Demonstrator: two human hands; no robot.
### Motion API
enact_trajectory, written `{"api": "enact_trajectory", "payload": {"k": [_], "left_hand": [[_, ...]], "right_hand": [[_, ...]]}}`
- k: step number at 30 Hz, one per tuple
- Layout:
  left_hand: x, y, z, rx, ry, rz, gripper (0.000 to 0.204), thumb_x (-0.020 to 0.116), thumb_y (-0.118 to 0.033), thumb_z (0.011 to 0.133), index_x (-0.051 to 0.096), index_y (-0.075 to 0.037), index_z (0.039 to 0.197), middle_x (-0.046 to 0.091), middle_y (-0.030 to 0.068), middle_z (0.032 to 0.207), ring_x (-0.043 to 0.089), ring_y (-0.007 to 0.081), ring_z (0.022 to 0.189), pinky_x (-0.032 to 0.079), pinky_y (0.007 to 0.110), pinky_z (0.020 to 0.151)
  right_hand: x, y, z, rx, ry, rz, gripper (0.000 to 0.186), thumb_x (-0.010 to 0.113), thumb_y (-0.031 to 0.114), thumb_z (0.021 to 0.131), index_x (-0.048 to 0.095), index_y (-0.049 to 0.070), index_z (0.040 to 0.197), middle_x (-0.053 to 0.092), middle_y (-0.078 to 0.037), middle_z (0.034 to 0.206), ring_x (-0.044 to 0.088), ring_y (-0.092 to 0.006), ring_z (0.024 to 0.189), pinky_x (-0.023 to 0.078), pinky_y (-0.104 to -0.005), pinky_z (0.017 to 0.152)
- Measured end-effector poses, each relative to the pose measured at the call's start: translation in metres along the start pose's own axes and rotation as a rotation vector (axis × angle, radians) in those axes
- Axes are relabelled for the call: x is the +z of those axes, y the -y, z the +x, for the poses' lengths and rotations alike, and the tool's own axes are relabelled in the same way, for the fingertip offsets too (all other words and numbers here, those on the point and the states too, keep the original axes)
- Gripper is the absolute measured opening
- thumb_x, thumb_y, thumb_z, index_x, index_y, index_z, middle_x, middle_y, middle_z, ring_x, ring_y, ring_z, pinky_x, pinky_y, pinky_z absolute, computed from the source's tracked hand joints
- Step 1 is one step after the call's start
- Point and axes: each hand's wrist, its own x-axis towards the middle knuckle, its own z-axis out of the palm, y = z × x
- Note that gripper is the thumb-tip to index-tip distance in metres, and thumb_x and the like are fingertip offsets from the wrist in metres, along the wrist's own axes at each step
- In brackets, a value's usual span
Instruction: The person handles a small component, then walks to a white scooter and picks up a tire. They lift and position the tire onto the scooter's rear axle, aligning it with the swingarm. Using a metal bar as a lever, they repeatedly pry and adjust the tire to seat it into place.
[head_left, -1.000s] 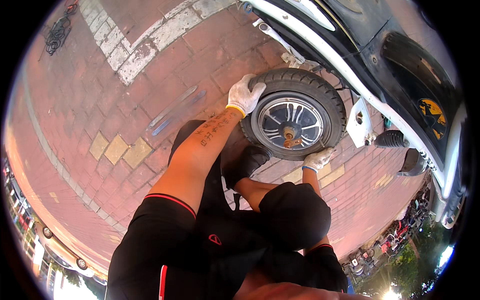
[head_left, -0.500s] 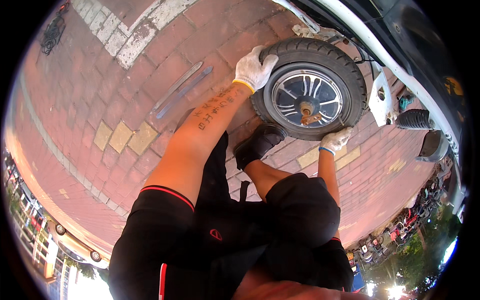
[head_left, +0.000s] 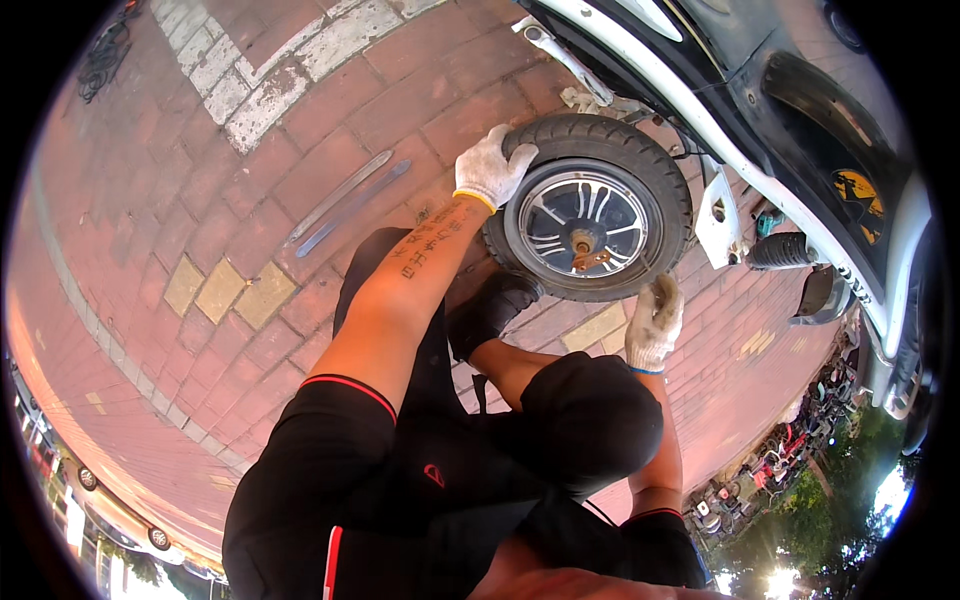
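Note:
My left hand [head_left: 488, 170], in a white glove with a yellow cuff, grips the upper-left tread of a wheel [head_left: 550, 140] lying flat, with a black tyre, silver spoked rim and rusty axle fitting [head_left: 583, 245]. My gloved right hand [head_left: 654, 318] is closed, with curled fingers, beside the lower-right edge of the tyre. Whether it holds anything small is hidden. Two long flat metal bars [head_left: 335, 195] lie on the paving left of the wheel. My black shoe [head_left: 495, 310] is just below the tyre.
A white and black two-wheeler [head_left: 760, 170] stands at right, with a white bracket [head_left: 718, 220], black bellows [head_left: 777, 252] and a teal tool [head_left: 768, 224] near it. Coiled cables [head_left: 105, 55] lie at upper left. A parked car [head_left: 125, 515] and many scooters [head_left: 760, 460] stand farther off.
My right hand has left its spot on the tyre's rim and now curls upright beside it, lower in the picture. My left hand keeps its grip.

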Motion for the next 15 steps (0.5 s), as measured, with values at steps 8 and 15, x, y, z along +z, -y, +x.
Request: {"api": "enact_trajectory", "payload": {"k": [8, 15], "left_hand": [[0.001, -0.002, -0.005, 0.016, 0.035, -0.016, 0.062, 0.064, -0.056, 0.092, 0.064, -0.009, 0.133, 0.075, 0.0233, 0.109, 0.072, 0.0422, 0.104, 0.056, 0.048, 0.094], [-0.012, -0.003, 0.000, 0.006, 0.076, -0.070, 0.067, 0.070, -0.054, 0.087, 0.064, -0.007, 0.134, 0.075, 0.0232, 0.113, 0.071, 0.0413, 0.108, 0.055, 0.046, 0.096]], "right_hand": [[0.052, 0.144, 0.170, -0.569, 0.202, -0.640, 0.066, 0.076, 0.047, 0.088, 0.061, 0.008, 0.139, 0.063, -0.024, 0.137, 0.061, -0.0442, 0.124, 0.051, -0.0501, 0.104], [0.069, 0.158, 0.189, -0.456, 0.340, -0.872, 0.069, 0.080, 0.051, 0.084, 0.060, 0.006, 0.133, 0.072, -0.024, 0.111, 0.070, -0.0460, 0.103, 0.057, -0.0537, 0.092]]}}
